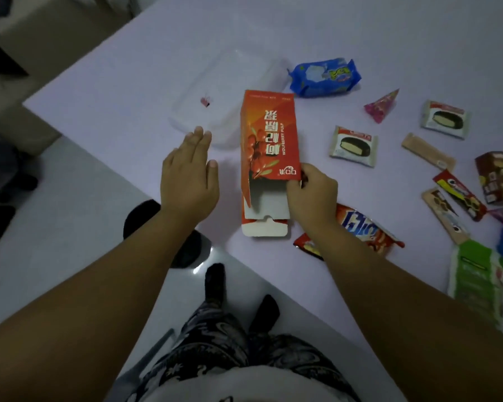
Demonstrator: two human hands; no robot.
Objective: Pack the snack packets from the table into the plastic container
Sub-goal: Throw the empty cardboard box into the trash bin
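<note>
An orange carton (269,134) marked "Wolfberry Pulp" lies on the pale table (360,33), its open end with white flaps facing me. My right hand (311,194) grips the carton's near right corner. My left hand (188,177) hovers flat and open just left of it, holding nothing. A clear plastic container (230,91) sits behind my left hand, touching the carton's left side. Snack packets lie to the right: a blue one (325,76), a pink triangle (381,105), and two chocolate pie packets (353,146) (445,119).
More packets crowd the right edge: a tan wafer bar (427,152), a brown box (500,177), red sticks (459,194), a green pack (476,280). An orange chip bag (363,227) lies under my right forearm. The table's near edge runs diagonally; floor and my feet lie below.
</note>
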